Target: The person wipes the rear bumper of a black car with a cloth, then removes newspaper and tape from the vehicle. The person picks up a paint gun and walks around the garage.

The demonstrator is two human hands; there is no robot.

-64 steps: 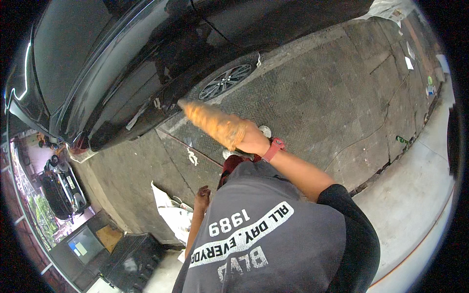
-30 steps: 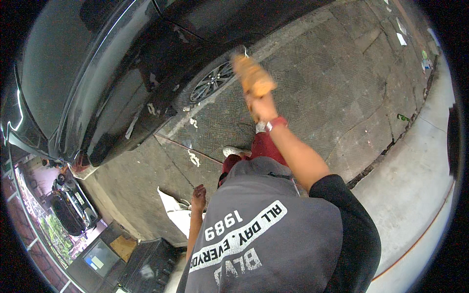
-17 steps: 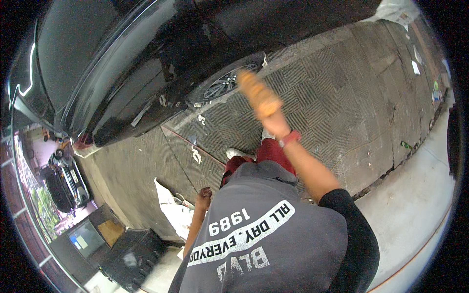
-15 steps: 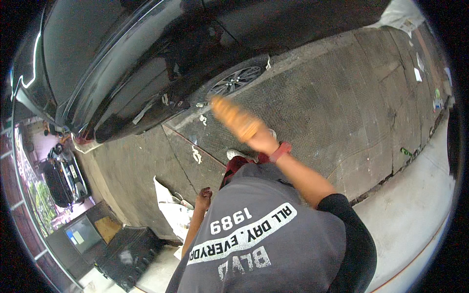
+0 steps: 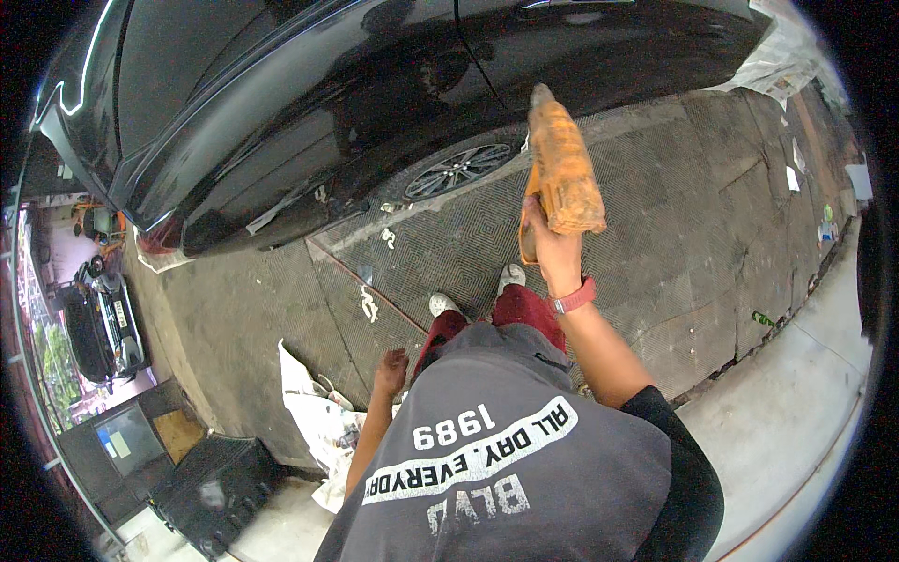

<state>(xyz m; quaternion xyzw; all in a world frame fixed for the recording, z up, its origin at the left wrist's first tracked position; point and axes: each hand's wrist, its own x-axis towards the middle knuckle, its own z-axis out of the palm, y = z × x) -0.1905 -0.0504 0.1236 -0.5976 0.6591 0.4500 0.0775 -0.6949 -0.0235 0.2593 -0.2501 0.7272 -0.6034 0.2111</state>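
My right hand (image 5: 552, 245) is raised in front of me and grips an orange cloth (image 5: 562, 169) that stands up stiffly, its tip close to the black car's (image 5: 309, 112) side, above the rear wheel (image 5: 457, 169). A red band circles that wrist. My left hand (image 5: 390, 371) hangs down at my side with the fingers loosely apart, holding nothing, just above crumpled white paper (image 5: 314, 421) on the ground. My feet in white shoes (image 5: 510, 277) stand on the grey pavement (image 5: 674, 244).
The black car fills the top of the view. A black crate (image 5: 211, 487) and a dark box (image 5: 126, 440) lie at lower left. A second parked car (image 5: 103, 318) is at far left. A pale concrete strip (image 5: 796, 403) runs along the right; litter dots the pavement.
My right hand with the orange cloth swung from pointing left, up toward the wheel, back, and now stands upright near the car. My left hand stays hanging.
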